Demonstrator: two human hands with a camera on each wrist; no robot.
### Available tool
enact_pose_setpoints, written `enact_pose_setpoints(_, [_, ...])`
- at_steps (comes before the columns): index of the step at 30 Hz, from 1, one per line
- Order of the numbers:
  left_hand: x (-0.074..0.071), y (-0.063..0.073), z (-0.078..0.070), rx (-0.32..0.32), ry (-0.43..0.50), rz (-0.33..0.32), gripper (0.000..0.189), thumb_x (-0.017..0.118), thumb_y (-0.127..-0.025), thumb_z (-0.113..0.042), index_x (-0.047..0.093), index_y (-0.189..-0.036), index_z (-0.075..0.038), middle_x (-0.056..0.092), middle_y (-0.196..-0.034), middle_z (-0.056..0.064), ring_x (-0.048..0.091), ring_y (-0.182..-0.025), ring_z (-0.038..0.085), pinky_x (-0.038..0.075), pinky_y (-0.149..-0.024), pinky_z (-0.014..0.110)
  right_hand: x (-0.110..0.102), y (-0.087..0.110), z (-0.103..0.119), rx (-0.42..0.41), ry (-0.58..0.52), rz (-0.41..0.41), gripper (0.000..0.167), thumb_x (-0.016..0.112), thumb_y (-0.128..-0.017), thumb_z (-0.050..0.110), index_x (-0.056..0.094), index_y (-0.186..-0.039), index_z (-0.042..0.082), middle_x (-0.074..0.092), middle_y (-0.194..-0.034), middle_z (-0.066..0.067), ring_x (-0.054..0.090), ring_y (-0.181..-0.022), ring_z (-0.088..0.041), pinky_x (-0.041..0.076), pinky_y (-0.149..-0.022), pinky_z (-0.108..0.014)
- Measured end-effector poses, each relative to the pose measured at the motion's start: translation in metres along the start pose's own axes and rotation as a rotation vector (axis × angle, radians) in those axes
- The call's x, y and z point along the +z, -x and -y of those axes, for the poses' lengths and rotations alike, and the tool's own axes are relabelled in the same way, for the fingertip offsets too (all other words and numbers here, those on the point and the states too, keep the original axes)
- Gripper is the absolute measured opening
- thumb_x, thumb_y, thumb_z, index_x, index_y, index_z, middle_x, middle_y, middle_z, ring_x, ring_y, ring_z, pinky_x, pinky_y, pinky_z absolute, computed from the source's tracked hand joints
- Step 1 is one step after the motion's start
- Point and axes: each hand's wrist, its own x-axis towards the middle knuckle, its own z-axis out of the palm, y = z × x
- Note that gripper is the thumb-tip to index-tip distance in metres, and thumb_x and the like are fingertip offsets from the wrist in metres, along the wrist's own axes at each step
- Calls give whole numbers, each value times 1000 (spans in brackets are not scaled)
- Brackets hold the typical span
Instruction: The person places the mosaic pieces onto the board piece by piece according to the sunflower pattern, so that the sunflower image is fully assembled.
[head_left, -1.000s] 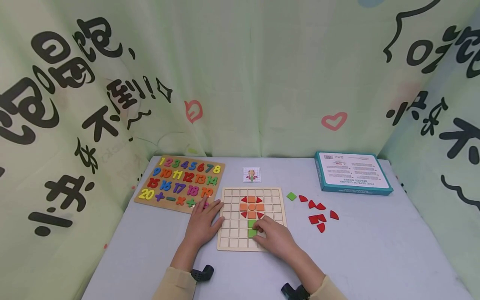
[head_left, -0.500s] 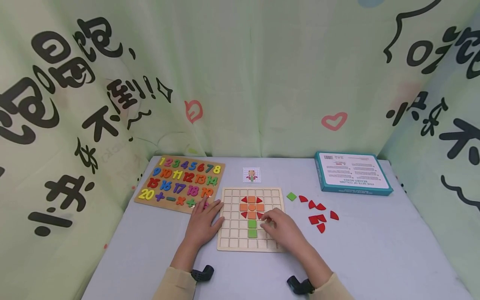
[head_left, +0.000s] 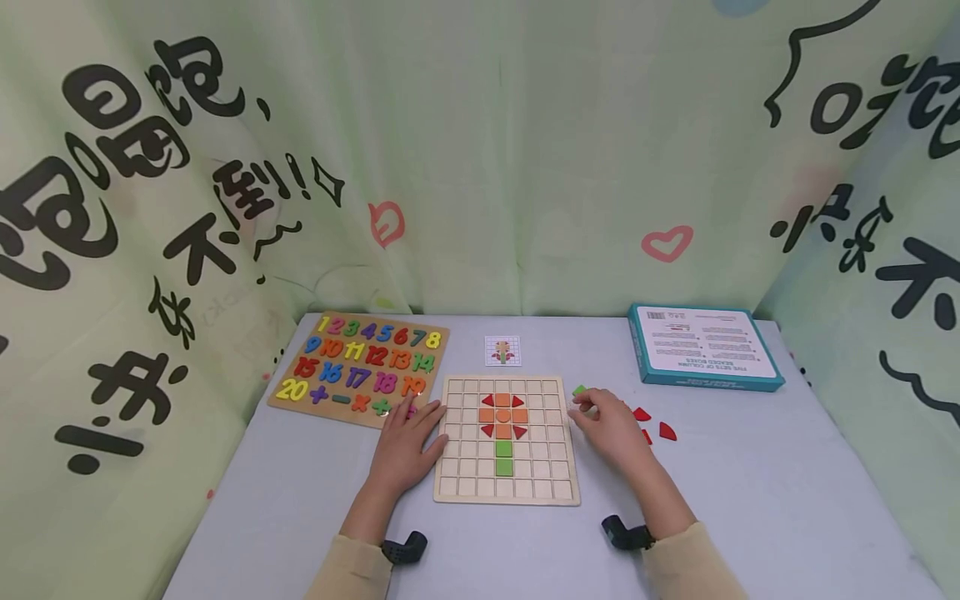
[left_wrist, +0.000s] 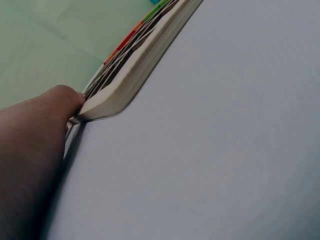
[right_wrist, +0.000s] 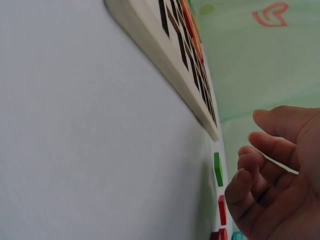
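Note:
A wooden grid board [head_left: 465, 483] lies on the table, with orange, red and green pieces set in its cells. Fingers spread, my left hand [head_left: 407, 446] rests at the board's left side, and its thumb touches the board's edge in the left wrist view. Some of its fingertips lie by the number board [head_left: 307, 406]. To the right of the grid, my right hand [head_left: 613, 425] is over the loose pieces with fingers loosely bent and nothing between them. Just beyond its fingertips lies a green square piece [head_left: 579, 390], seen apart from the fingers in the right wrist view [right_wrist: 218, 169].
Loose red pieces [head_left: 667, 431] lie right of the grid board, some hidden behind the right hand. A small pattern card [head_left: 502, 351] lies behind the board. At the back right is a teal-edged box [head_left: 708, 346]. A printed curtain [head_left: 480, 167] hangs behind the table.
My right hand has moved from the green squares on the board up and right, off the board, to the loose green piece. The left hand has stayed in place.

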Motion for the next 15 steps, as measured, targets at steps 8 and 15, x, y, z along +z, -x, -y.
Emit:
enact_pose_setpoints(8, [0,0,0,1,2,-1,55,56,-95,-51,50,-145,-30,47,-152,-8,19,-153,28,15,-125,52,-4,-17,-21,50,11,-28,41,66,-94,30,58,-128,9,62,-102,-9,57,-92,-24,56,-74,-29])
enact_pose_setpoints(15, [0,0,0,3,7,3,55,56,-95,-51,50,-145,-30,47,-153,-8,19,-153,27,15,-125,52,-3,-24,-26,76,47,-21,48,64,-95,33,55,-135,9,63,-104,-11,56,-93,-25,56,-78,-34])
